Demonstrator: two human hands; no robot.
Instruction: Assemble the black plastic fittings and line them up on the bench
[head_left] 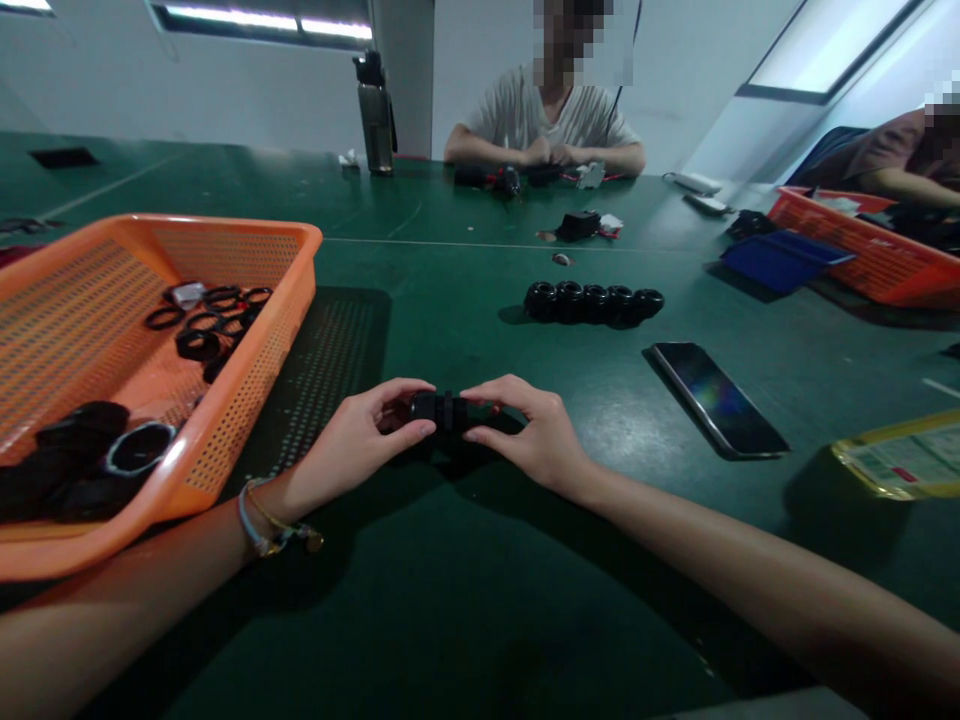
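Observation:
Between my two hands, just above the green table, is a black cable gland (pixel 448 411) lying sideways, with a raised collar around its middle. My left hand (pixel 375 425) pinches its left end between thumb and fingers. At the other end, the thumb and fingertips of my right hand (pixel 529 428) close on it. Beyond my right hand stands a row of several similar black glands (pixel 595 301). To the left, an orange basket (pixel 300 262) holds black rings (pixel 201 345) and larger black parts (pixel 82 425).
A phone (pixel 716 398) lies right of my hands, with a yellow-edged pack (pixel 900 455) beyond it. Farther back are a blue tray (pixel 787 258), another orange basket (pixel 874 262) and a bottle (pixel 375 115). A person (pixel 551 120) sits across the table (pixel 450 600); another sits at right.

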